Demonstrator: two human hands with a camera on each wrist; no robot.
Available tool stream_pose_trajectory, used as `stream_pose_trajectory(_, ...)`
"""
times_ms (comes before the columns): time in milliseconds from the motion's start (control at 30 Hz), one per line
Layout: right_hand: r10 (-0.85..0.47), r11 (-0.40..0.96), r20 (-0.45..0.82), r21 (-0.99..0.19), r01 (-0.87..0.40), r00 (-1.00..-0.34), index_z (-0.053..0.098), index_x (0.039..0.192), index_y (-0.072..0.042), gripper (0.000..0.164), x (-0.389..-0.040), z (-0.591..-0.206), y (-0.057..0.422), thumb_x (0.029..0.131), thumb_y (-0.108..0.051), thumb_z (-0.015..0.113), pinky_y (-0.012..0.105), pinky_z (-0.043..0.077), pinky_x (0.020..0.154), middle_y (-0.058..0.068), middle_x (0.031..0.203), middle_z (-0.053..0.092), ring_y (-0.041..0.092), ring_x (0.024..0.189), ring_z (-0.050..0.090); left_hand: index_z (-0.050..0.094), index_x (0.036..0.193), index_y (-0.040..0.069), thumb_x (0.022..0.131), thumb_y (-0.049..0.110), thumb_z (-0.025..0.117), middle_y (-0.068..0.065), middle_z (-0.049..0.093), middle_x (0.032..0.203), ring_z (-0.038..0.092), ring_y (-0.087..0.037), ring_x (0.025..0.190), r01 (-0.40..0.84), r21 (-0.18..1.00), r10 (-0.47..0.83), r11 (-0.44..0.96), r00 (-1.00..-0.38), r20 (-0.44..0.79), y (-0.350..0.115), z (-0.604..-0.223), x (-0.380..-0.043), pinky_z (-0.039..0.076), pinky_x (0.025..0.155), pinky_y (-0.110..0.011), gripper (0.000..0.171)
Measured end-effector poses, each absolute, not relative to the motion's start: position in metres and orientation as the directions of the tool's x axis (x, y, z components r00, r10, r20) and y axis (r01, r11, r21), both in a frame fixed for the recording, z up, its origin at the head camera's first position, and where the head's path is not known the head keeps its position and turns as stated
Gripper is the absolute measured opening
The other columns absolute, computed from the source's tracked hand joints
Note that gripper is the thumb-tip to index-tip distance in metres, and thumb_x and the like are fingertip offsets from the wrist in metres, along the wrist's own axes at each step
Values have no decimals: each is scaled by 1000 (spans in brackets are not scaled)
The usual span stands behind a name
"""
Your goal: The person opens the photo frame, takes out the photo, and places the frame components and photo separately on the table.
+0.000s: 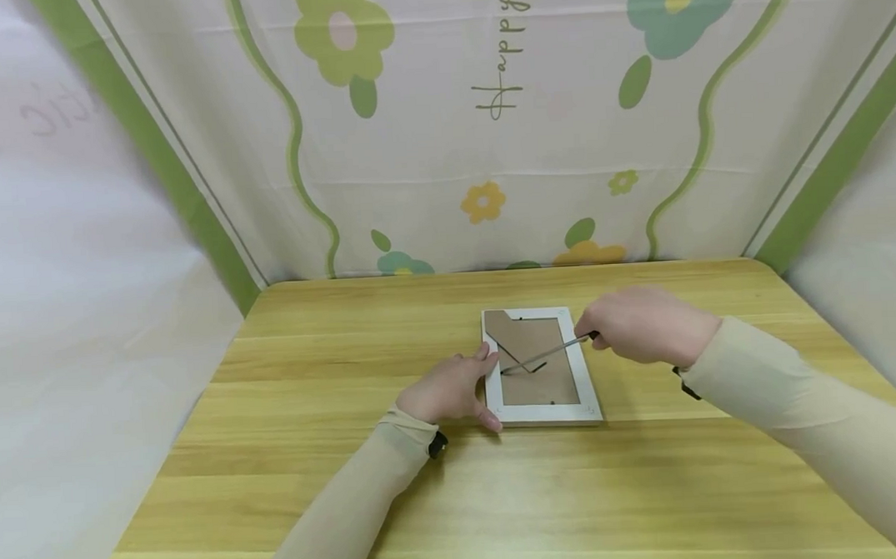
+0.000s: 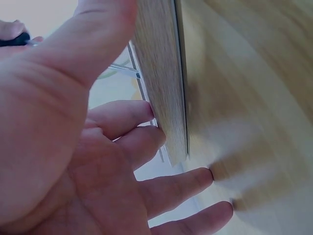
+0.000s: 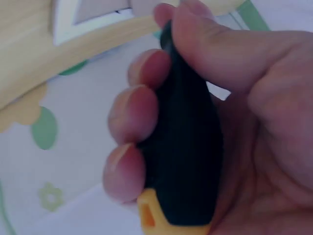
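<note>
A white picture frame (image 1: 544, 413) lies back side up on the table, with a brown backing board (image 1: 553, 379) showing inside it. My left hand (image 1: 448, 388) rests against the frame's left edge, thumb at the near corner and fingertips farther up. In the left wrist view, two fingertips touch the frame's wood-grain side (image 2: 159, 73), and the other fingers are spread out. My right hand (image 1: 641, 325) grips a screwdriver with a black and yellow handle (image 3: 186, 142). Its thin metal shaft (image 1: 552, 353) slants left across the board, the tip at the board's left edge.
A brown stand flap (image 1: 498, 323) covers the frame's far left part. Small dark tabs sit along the board's edges. The wooden table (image 1: 332, 385) runs back to a white, flower-patterned cloth backdrop (image 1: 412, 148). Both wrists carry black bands.
</note>
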State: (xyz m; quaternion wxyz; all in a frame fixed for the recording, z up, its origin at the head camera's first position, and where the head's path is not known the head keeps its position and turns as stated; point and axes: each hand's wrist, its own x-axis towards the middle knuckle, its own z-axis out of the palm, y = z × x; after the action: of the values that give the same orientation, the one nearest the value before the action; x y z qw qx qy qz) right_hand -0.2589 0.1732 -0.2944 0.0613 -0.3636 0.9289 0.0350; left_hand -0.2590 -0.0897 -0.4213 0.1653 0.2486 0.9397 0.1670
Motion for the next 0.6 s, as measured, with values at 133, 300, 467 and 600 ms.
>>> stream_pose_trajectory(133, -702, 699, -103, 90, -710, -704, 68, 71, -25, 25, -254, -282, 158, 78, -5, 80, 28, 45, 53, -14, 71, 61, 6, 57, 47, 28, 157, 13, 70, 47, 86, -8, 17, 162, 35, -41, 139, 415, 393, 523, 821, -822, -225, -90, -421, -259, 30, 114, -46, 110)
stream_pose_trajectory(300, -731, 658, -59, 204, -725, -680, 62, 61, -23, 30, -252, -272, 141, 70, -4, 84, 27, 42, 48, -13, 59, 50, 6, 51, 38, 28, 157, 14, 71, 47, 85, -7, 17, 163, 34, -41, 140, 412, 398, 523, 820, -822, -227, -91, -420, -257, 30, 114, -46, 109)
stream_pose_trajectory(467, -742, 613, -68, 336, -715, -667, 44, 53, -19, 45, -246, -262, 123, 75, 8, 72, 23, 31, 43, -11, 53, 32, 6, 50, 24, 28, 157, 14, 71, 47, 85, -7, 16, 163, 33, -40, 140, 409, 406, 524, 817, -820, -231, -91, -419, -257, 29, 114, -45, 109)
stream_pose_trajectory(600, -717, 608, -132, 363, -706, -685, 36, 54, -19, 47, -244, -257, 115, 78, 13, 61, 22, 25, 44, -8, 54, 24, 8, 52, 20, 27, 157, 13, 72, 48, 85, -7, 16, 163, 34, -39, 140, 413, 406, 529, 815, -817, -231, -91, -417, -256, 30, 114, -44, 109)
